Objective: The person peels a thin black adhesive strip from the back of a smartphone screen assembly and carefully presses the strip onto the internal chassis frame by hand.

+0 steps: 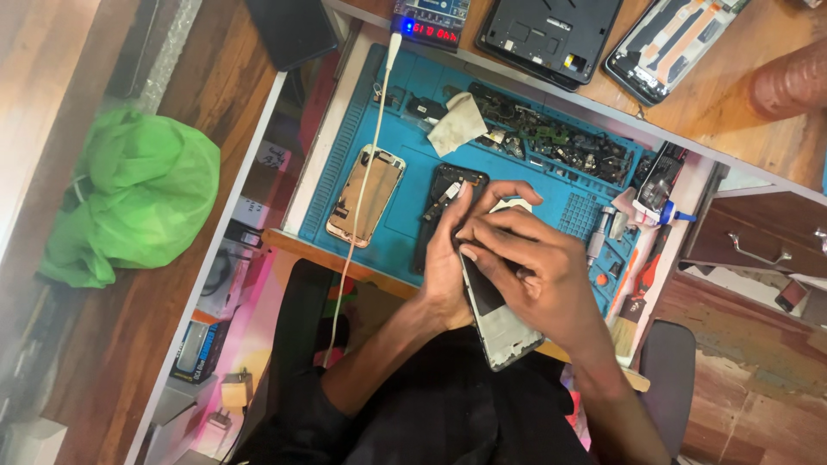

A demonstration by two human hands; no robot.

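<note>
My left hand and my right hand together hold a phone screen panel with a pale, scuffed face, tilted over the front edge of a blue repair mat. The left hand cups the panel's left edge; the right hand's fingers press across its upper part. Just behind my hands an opened black phone body lies on the mat. To the left on the mat rests a gold phone back with a white cable running over it.
Loose phone parts and a white cloth fill the mat's far trays. Tools and a glue bottle lie at the right. Two opened phones sit on the wooden shelf behind. A green bag lies left.
</note>
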